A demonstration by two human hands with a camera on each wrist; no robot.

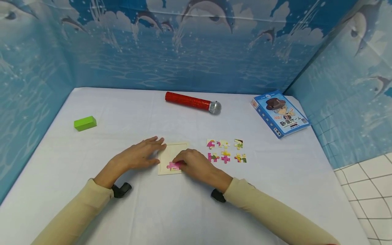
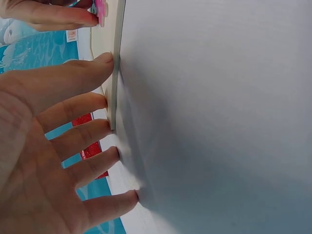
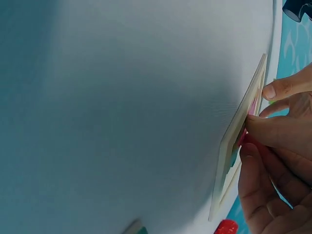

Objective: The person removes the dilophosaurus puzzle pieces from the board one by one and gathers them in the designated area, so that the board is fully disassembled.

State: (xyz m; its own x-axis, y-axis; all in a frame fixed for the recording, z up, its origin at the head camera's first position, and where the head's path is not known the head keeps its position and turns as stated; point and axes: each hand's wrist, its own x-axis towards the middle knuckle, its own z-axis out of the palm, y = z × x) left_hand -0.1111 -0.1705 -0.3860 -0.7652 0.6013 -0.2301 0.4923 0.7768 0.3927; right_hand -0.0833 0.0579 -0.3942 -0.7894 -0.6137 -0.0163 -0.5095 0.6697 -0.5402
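Observation:
A pale puzzle board (image 1: 164,153) with a raised rim lies on the white table. My left hand (image 1: 141,155) rests at its left edge, fingers spread and fairly straight; the thumb (image 2: 100,63) touches the rim in the left wrist view. Over the board's lower right, my right hand (image 1: 195,165) pinches a pink jigsaw piece (image 1: 174,166) between thumb and fingers, low against the board. The fingers partly hide this piece, so I cannot tell whether more than one lies there. Several loose jigsaw pieces (image 1: 225,159) lie in two rows right of the board.
A red glittery microphone (image 1: 188,101) lies behind the board. At the back right sits a blue game box (image 1: 281,114), and a green block (image 1: 85,123) is at the left. Dolphin-printed cloth (image 1: 183,51) walls the table's back and sides.

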